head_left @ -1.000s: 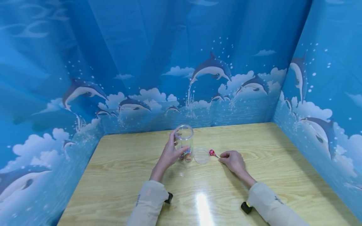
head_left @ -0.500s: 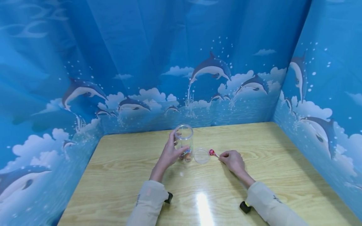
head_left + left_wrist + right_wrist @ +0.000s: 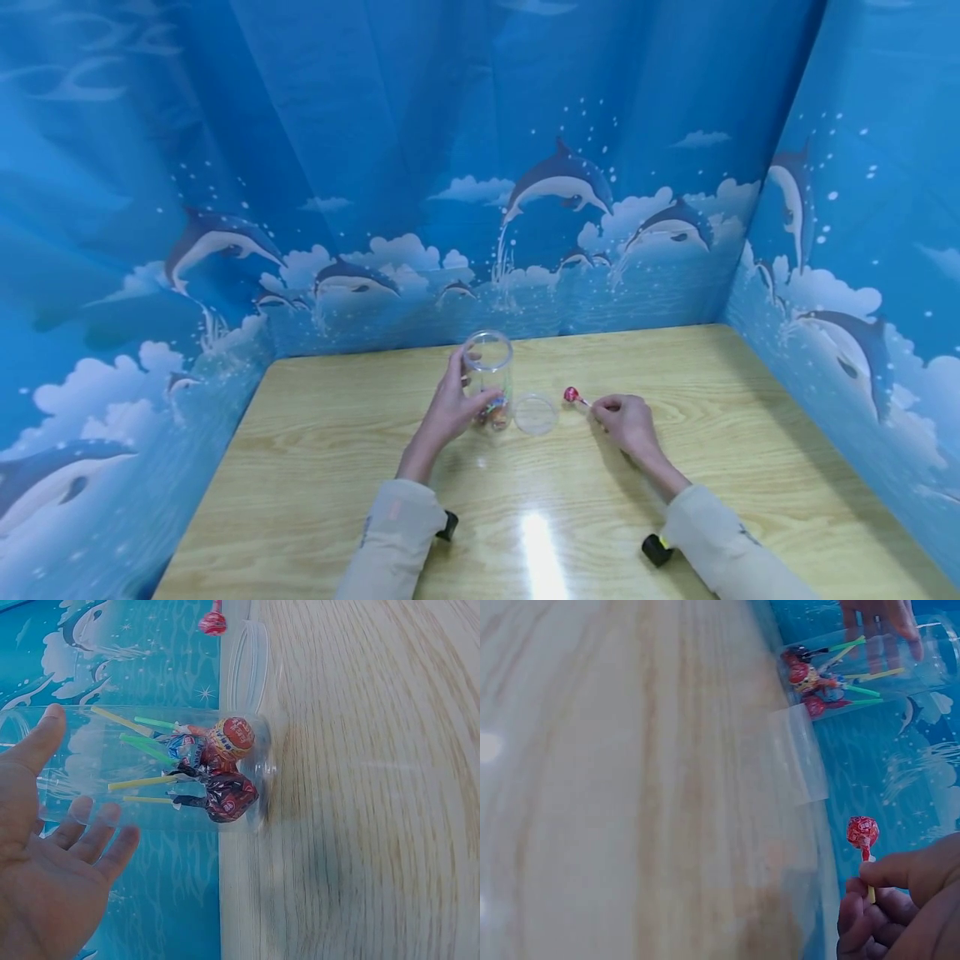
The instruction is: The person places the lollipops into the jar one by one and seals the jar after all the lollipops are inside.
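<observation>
A tall clear plastic jar [image 3: 501, 373] stands upright on the table without its lid. My left hand [image 3: 448, 410] grips it from the left, thumb and fingers on either side of the wall. Inside, several wrapped lollipops [image 3: 229, 796] lie at the bottom, heads down, with green and yellow sticks pointing up. My right hand [image 3: 627, 427] pinches a red-wrapped lollipop [image 3: 863, 832] by its yellow stick between thumb and fingers. That candy's head points up and away from the hand, to the right of the jar.
A clear round lid [image 3: 536, 415] lies flat on the table, close to the jar's right side. The wood-grain table [image 3: 337, 467] backs onto a blue dolphin-print curtain [image 3: 420, 167], which also closes off the left and right sides.
My right hand has shifted slightly right, and the lollipop in it has moved up and right, farther from the lid. My left hand and the jar have stayed in place.
</observation>
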Demonstrator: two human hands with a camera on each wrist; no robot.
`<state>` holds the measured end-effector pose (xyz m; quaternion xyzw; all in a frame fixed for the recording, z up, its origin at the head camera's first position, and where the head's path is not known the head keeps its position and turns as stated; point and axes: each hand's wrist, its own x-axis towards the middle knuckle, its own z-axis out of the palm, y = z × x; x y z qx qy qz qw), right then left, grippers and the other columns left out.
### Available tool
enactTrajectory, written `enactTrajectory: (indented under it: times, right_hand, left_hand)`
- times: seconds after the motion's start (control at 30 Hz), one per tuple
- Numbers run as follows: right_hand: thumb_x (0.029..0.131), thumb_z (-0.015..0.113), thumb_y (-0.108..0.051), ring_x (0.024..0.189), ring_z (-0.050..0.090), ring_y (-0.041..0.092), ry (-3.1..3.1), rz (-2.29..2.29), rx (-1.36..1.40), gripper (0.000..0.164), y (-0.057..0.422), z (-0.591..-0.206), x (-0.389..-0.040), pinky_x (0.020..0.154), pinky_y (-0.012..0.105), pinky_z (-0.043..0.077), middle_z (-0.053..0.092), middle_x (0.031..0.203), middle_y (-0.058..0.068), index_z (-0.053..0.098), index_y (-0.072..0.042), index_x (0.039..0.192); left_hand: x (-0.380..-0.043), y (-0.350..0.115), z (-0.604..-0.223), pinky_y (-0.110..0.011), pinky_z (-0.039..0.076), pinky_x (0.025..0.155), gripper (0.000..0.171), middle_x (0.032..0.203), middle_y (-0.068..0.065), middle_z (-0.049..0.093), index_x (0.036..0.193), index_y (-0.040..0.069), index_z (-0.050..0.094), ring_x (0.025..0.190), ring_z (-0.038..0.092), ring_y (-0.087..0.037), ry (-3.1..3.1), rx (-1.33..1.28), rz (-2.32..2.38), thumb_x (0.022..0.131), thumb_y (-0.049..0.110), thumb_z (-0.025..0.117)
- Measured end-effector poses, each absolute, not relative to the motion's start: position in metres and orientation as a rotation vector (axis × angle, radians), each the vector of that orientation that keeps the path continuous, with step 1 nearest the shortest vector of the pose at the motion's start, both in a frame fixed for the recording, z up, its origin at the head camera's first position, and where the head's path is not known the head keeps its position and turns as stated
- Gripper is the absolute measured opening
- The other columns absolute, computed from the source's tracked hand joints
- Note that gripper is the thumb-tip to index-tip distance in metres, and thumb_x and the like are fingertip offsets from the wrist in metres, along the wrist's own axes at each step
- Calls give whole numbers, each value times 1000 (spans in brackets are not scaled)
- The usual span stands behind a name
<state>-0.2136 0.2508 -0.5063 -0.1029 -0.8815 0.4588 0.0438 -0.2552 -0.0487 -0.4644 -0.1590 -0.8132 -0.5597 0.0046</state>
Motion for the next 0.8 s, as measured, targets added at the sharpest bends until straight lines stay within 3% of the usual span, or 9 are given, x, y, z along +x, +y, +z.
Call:
enactTrajectory:
  times: [0.3,0.53,0.8]
  right_hand:
    - [99,69,-13,69,61,21,-2582,1515,-318,23,254,-472,-206,48,21,46,72,92,21,74,5,111]
    - [99,72,-17,71,64,16,-2492,1549,-330,28,258,-443,-202,53,21,48,71,80,4,73,6,113]
    - [97,73,-17,68,63,8,-2377,1632,-315,28,261,-426,-198,55,20,50,71,80,3,74,7,112]
  left_hand:
    - [-255,-48,-463,-53,40,116,99,156,-20,44,163,21,22,143,43,-37,-2549,-488,-1748,87,18,85]
    - [-255,-48,-464,-52,40,116,100,156,-19,44,163,21,22,143,44,-37,-2560,-487,-1729,86,18,85]
    - [-255,-48,-465,-54,39,116,98,156,-21,43,163,22,22,142,44,-38,-2554,-488,-1740,87,16,84]
